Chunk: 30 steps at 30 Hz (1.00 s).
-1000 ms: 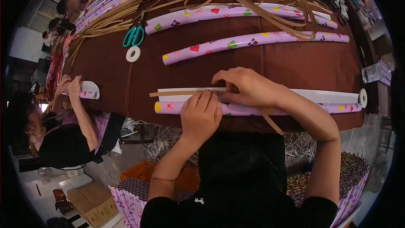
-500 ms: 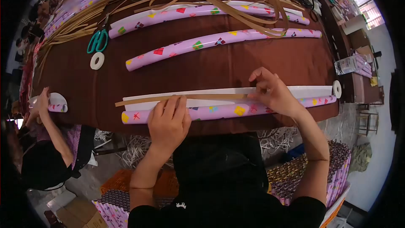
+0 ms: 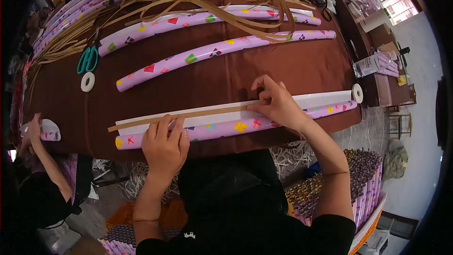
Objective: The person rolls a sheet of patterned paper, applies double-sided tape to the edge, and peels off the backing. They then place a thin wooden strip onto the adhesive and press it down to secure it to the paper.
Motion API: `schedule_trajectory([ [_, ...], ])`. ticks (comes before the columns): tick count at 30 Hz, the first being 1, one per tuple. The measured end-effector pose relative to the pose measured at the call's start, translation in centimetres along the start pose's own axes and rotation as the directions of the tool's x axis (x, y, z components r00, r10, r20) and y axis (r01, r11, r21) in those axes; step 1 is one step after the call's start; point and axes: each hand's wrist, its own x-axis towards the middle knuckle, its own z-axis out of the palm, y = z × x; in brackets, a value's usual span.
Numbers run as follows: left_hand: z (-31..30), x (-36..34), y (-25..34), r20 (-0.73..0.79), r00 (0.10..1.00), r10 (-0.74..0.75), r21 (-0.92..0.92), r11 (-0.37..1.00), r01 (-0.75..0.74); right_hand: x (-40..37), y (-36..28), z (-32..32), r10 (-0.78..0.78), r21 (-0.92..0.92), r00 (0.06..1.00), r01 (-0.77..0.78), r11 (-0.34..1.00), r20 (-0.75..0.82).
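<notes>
On the brown cloth in front of me lies a lilac roll of patterned wrapping paper (image 3: 222, 130), its white loose edge (image 3: 325, 98) spread flat along the far side. A narrow tan strip (image 3: 212, 112) lies lengthwise on that white edge, its left end jutting past the paper. My left hand (image 3: 165, 144) is curled over the roll, fingertips pressing at the strip. With thumb and forefinger, my right hand (image 3: 278, 106) pinches the strip near its right end; the other fingers are bent and raised.
Two more rolls, one a nearer patterned roll (image 3: 226, 49), lie beyond, with a bundle of tan strips (image 3: 155, 2). Teal-handled scissors (image 3: 88, 60) and a tape roll (image 3: 88, 81) are at left. Another tape roll (image 3: 357, 93) sits by the right end. A co-worker's hand (image 3: 33, 130) holds paper at far left.
The whole view has shifted, so the table things appear further left. Both hands stay at the roll and strip; my right thumb and forefinger remain at the strip's right end.
</notes>
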Motion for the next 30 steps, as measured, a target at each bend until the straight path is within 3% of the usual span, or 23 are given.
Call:
schedule_trajectory([
  [13, -0.3, 0.9, 1.7, 0.033, 0.994, 0.104, 0.17, 0.98, -0.108, 0.0, 0.4, 0.6, -0.026, -0.051, 0.998, 0.022, 0.998, -0.066],
  [18, 2.0, 2.5, 6.0, 0.042, 0.98, 0.197, -0.096, 0.977, -0.192, 0.0, 0.6, 0.9, -0.039, -0.072, 0.995, 0.033, 0.997, -0.09],
  [23, 3.0, 2.9, 7.9, 0.032, 0.975, 0.22, -0.09, 0.972, -0.217, -0.2, 0.2, 0.8, 0.003, -0.118, 0.994, -0.016, 0.993, -0.109],
  [25, 2.3, 2.8, 7.8, 0.09, 0.975, 0.201, -0.101, 0.976, -0.192, -0.5, 0.9, 0.9, -0.217, -0.41, 0.934, 0.086, 0.908, -0.284],
  [26, 2.0, 2.8, 7.7, 0.117, 0.969, 0.216, -0.101, 0.974, -0.204, -0.8, 0.7, -0.3, -0.209, -0.416, 0.934, 0.074, 0.906, -0.29],
  [27, 1.8, 2.7, 7.6, 0.114, 0.967, 0.226, -0.115, 0.97, -0.213, -1.3, 0.2, -2.5, -0.046, -0.313, 0.984, -0.01, 0.95, -0.172],
  [28, 1.8, 2.6, 7.4, 0.134, 0.96, 0.247, -0.095, 0.967, -0.236, -2.1, 0.1, -4.6, 0.11, -0.22, 0.993, -0.115, 0.969, -0.037],
  [29, 1.7, 2.6, 7.3, 0.152, 0.951, 0.268, -0.074, 0.963, -0.259, -3.1, 0.6, -6.3, 0.232, -0.035, 0.973, -0.232, 0.972, -0.001],
  [30, 1.4, 2.7, 7.2, 0.173, 0.943, 0.283, -0.098, 0.958, -0.269, -4.6, 1.9, -7.8, 0.233, 0.019, 0.972, -0.233, 0.972, -0.006],
])
